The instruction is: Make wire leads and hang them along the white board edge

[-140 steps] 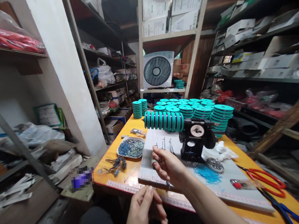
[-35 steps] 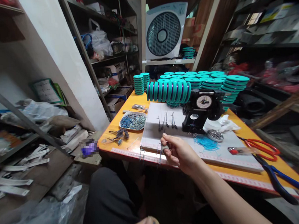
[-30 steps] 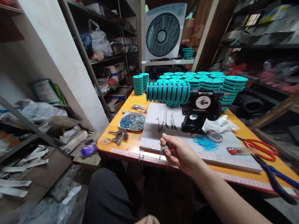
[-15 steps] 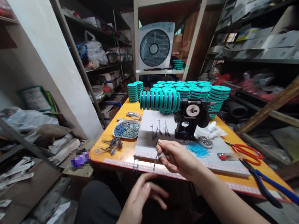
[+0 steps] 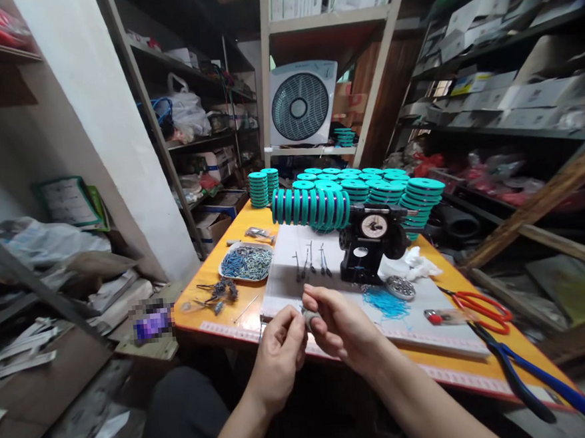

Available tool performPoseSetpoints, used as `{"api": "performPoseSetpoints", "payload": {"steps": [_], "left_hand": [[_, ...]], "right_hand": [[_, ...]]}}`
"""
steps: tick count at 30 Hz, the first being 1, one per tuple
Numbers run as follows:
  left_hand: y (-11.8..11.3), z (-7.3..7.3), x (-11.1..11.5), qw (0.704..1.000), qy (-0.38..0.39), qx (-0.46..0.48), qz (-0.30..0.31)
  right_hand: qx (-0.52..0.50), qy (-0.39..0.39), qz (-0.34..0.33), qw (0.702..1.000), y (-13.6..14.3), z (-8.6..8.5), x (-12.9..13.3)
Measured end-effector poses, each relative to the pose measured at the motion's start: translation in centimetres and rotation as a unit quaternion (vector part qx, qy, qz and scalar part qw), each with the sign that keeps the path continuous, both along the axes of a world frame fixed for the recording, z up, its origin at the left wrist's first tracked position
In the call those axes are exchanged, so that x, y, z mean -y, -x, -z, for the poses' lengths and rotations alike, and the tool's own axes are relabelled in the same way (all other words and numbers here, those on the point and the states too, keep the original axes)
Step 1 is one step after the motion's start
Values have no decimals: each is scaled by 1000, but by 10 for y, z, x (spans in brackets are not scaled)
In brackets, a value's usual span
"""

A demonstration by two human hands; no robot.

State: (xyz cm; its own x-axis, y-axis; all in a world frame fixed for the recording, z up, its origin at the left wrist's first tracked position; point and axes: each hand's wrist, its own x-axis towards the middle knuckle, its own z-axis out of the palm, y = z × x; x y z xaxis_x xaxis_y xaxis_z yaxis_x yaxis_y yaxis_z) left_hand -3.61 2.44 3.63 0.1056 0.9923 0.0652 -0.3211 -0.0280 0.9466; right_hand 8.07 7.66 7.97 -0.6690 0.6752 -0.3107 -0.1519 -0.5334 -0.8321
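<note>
Now that the left hand [image 5: 280,352] has come up from below to meet the right hand [image 5: 340,324], it looks like close two-handed work by the near edge of the pale board [image 5: 282,254]. Both hands have their fingers curled in (can't tell if either's actually pinching anything, too small to see). Those thin dark pieces [image 5: 328,270] are on the board just beyond the hands, near the black winder [image 5: 363,271] with its teal spools [image 5: 312,207].

Behind the black machine [image 5: 363,257], passage is blocked by stacked teal spools [image 5: 424,203]; just left of it, by slender dark pieces [image 5: 328,271]. Farther left of it, passage is allowed over bare board [image 5: 282,276].
</note>
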Motion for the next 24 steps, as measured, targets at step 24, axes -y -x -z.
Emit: {"api": "performPoseSetpoints", "payload": {"steps": [24], "left_hand": [[-8,27,75,961,206,179,42]], "right_hand": [[-37,76,19,996,3,2,-6]]}}
